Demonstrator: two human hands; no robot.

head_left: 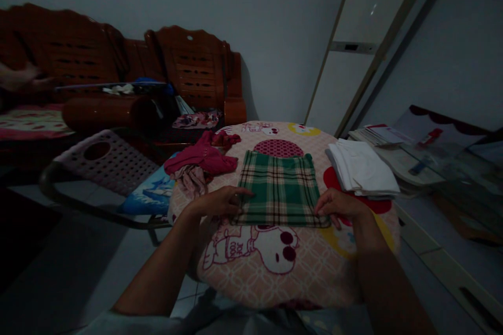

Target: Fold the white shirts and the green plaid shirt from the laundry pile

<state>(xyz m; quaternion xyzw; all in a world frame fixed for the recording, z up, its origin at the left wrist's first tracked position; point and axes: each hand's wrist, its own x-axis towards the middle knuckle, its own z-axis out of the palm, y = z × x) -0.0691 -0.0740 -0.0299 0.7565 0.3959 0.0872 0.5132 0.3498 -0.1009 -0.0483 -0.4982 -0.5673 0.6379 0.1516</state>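
Note:
A green plaid cloth (279,188) lies flat in a rough rectangle on the round table, which has a pink patterned cover (314,272). My left hand (223,201) is at the cloth's near left corner, its index finger stretched over the edge and the other fingers curled. At the near right corner is my right hand (336,205), with thumb and index finger pinched on the cloth's edge. Folded white cloths (361,167) are stacked at the right of the table. A crumpled dark pink garment (204,157) lies at the left.
A chair (106,162) with a blue cushion (151,193) stands left of the table. Behind it are wooden seats (188,68), and another person's hand (23,77) shows at the far left. On the right is a glass-topped stand (448,167) with papers.

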